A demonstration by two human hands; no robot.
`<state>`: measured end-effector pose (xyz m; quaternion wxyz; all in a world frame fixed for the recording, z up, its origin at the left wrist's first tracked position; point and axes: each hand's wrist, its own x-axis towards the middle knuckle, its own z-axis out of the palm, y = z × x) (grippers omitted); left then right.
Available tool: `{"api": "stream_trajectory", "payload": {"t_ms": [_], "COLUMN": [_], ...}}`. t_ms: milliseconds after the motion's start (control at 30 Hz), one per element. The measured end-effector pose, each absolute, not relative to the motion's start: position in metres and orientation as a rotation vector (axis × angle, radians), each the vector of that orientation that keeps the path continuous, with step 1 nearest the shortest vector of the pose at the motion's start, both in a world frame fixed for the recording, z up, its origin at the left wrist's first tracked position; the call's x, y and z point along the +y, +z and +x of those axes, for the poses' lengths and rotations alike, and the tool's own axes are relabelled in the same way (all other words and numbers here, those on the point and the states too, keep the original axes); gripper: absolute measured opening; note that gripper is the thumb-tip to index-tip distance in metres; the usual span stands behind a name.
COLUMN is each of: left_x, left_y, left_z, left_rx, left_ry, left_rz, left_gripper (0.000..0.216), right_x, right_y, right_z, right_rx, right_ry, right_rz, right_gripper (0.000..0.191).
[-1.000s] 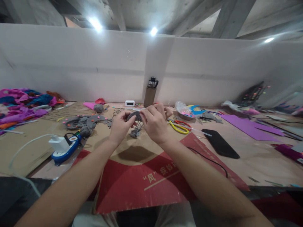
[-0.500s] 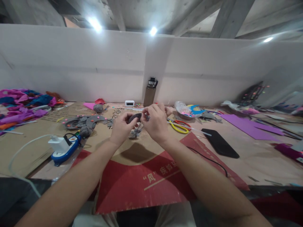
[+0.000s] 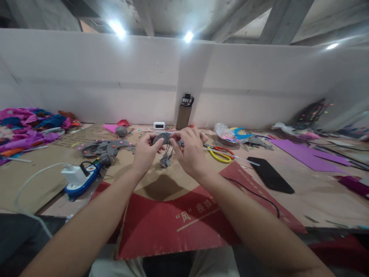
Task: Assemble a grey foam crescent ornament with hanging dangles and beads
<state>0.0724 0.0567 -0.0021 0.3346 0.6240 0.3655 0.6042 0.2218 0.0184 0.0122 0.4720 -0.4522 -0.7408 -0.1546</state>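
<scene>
Between my hands is a dark grey curved piece (image 3: pixel 163 137), like felt or foam, held up above the cardboard. My left hand (image 3: pixel 145 153) pinches its left end between thumb and fingers. At its right end my right hand (image 3: pixel 188 149) has thumb and fingertips pressed together; the exact grip is hidden. Thin dark strands run down from the piece to a small crumpled grey bundle (image 3: pixel 165 161). Under them lies a brown and red cardboard sheet (image 3: pixel 170 231) with printed characters.
Yellow-handled scissors (image 3: pixel 219 154), red-handled pliers or scissors (image 3: pixel 225 150) and a black phone (image 3: pixel 270 175) lie to the right. A blue power strip (image 3: pixel 82 182), grey cut pieces (image 3: pixel 115 144) and grey yarn balls (image 3: pixel 106 159) are left. A bottle (image 3: pixel 184 111) stands behind.
The grey curved piece has turned so that more of its flat face shows. The hanging bundle is now more visible below it. Both hands stay close together, and the view has shifted slightly.
</scene>
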Motion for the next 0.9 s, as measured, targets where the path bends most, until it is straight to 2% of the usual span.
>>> {"api": "stream_trajectory", "payload": {"t_ms": [433, 600, 733, 900], "left_x": [0.051, 0.052, 0.065, 0.078], "left_y": [-0.006, -0.003, -0.002, 0.003], "left_z": [0.075, 0.073, 0.065, 0.059], "left_rx": [1.048, 1.04, 0.93, 0.796], "left_ry": [1.463, 1.473, 1.637, 1.763], "left_rz": [1.853, 1.815, 1.611, 1.324], "left_gripper": [0.013, 0.015, 0.017, 0.02], "right_x": [0.035, 0.041, 0.058, 0.077], "right_y": [0.006, 0.011, 0.017, 0.004], "right_z": [0.226, 0.234, 0.273, 0.34], "right_rx": [-1.878, -1.721, -1.558, -1.685], "right_ry": [-0.662, -0.433, -0.149, -0.196], "right_rz": [-1.183, -1.196, -1.191, -1.657], "right_gripper": [0.019, 0.011, 0.024, 0.026]}}
